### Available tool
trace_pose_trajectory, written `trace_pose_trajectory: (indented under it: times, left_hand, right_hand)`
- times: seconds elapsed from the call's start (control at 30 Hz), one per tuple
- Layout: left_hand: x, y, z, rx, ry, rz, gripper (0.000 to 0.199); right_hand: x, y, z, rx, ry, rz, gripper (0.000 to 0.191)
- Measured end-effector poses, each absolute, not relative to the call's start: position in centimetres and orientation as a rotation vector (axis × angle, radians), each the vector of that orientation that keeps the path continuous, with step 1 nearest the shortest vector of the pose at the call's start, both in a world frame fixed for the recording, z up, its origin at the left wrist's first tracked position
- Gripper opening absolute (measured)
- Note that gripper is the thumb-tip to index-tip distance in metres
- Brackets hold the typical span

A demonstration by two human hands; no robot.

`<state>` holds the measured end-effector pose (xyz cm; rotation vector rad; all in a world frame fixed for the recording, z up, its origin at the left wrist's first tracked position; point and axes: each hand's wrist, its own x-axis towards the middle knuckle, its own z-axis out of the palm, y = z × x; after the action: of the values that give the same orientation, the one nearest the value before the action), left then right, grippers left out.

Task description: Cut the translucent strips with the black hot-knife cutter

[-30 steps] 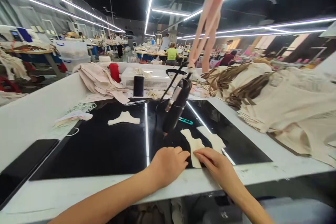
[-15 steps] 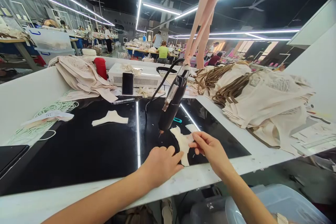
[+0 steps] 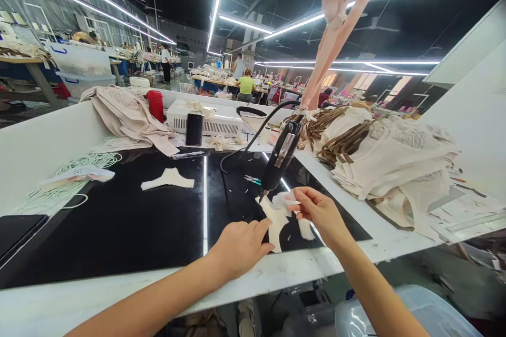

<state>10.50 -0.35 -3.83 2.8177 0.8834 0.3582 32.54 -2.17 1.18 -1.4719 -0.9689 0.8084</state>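
1. On the bench (image 3: 79, 295), a black board (image 3: 166, 231) is lying under the work.
2. A black tool (image 3: 279, 155) is hanging with its tip beside the cream piece (image 3: 277, 221).
3. The person's left hand (image 3: 237, 245), loosely open, is pressing that piece.
4. Another piece (image 3: 168, 179) is lying flat, unheld.
5. The right hand (image 3: 322, 216) is pinching a scrap (image 3: 282, 202), partly or wholly separated: it's unclear.

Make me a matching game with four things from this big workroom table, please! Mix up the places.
1. Black handheld tool with a metal plate
2. Red plastic-looking cylinder
3. Thin pale green cord
4. Black rectangular phone

A. Upright in front of the white vented box
B. Heaped loosely at the left
C. Hanging from pink cloth strips
D. Between the pale folded cloth pile and the box

Pairs: 1-C, 2-D, 3-B, 4-A
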Motion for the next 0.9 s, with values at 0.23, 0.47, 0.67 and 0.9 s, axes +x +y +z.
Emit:
trace_pose_trajectory:
  times: [0.23,0.47,0.67,0.9]
  left_hand:
    - [11.0,-0.5,-3.8,2.827,0.87,0.315,0.041]
    - [10.4,-0.1,-3.6,2.646,0.829,0.401,0.04]
    - [6.8,1.3,-2.7,2.315,0.741,0.494,0.051]
    - [0.6,-0.2,-0.3,1.137,0.572,0.504,0.057]
  right_hand:
    - [32.7,-1.4,2.1,-1.257,-0.864,0.476,0.044]
    - [28.7,-6.0,3.7,-1.03,-1.124,0.316,0.034]
    - [24.0,-9.0,2.6,-1.063,-1.597,0.495,0.055]
    - [19.7,-8.0,0.9,-1.094,-1.719,0.673,0.037]
